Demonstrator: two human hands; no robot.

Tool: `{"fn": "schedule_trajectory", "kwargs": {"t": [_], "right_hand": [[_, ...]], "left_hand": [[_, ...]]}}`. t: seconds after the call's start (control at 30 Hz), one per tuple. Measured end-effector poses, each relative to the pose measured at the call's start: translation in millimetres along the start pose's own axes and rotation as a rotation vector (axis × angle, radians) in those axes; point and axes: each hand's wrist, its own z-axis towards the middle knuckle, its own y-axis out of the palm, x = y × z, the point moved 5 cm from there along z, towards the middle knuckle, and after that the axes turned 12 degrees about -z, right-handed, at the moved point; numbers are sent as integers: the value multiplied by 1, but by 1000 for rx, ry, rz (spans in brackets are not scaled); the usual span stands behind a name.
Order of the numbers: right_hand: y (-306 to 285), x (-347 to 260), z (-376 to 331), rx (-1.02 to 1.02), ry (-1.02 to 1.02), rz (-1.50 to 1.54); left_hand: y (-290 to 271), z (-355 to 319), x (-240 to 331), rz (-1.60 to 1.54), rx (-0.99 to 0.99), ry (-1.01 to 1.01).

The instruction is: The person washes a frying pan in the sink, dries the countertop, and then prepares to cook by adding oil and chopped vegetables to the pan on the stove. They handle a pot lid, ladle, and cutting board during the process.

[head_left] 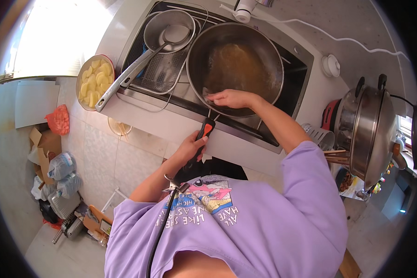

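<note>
A deep dark frying pan [264, 60] sits over the stove, with a brownish wet patch across its bottom. My left hand [192, 147] is wrapped round its black and red handle [206, 129], close to my body. My right hand [234, 99] reaches over the pan's near side, fingers pinched on a pale, crumpled, tissue-like piece [207, 92] against the inner wall near the rim. Its exact kind is unclear. Left of the pan, a metal saucepan [155, 32] rests on the stove, and a long-handled ladle [136, 67] lies across it.
A bowl of cut potato pieces [96, 83] stands at the counter's left end. On the right are a large lidded steel pot [373, 134], a perforated utensil holder [320, 137] and a small white lidded jar [331, 65]. A white cable [319, 30] runs along the back.
</note>
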Motion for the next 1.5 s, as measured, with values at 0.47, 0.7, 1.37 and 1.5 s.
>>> {"fn": "schedule_trajectory", "kwargs": {"t": [0.47, 0.7, 1.37, 1.5], "right_hand": [[33, -22, -63, 156, 104, -57], [32, -40, -70, 289, 181, -164], [2, 27, -118, -87, 630, -506], [-43, 78, -116, 49, 805, -868]], "left_hand": [[1, -4, 5, -13, 13, 15], [1, -2, 5, -29, 19, 1], [0, -4, 3, -108, 10, 31], [0, -8, 4, -79, 2, 12]]}}
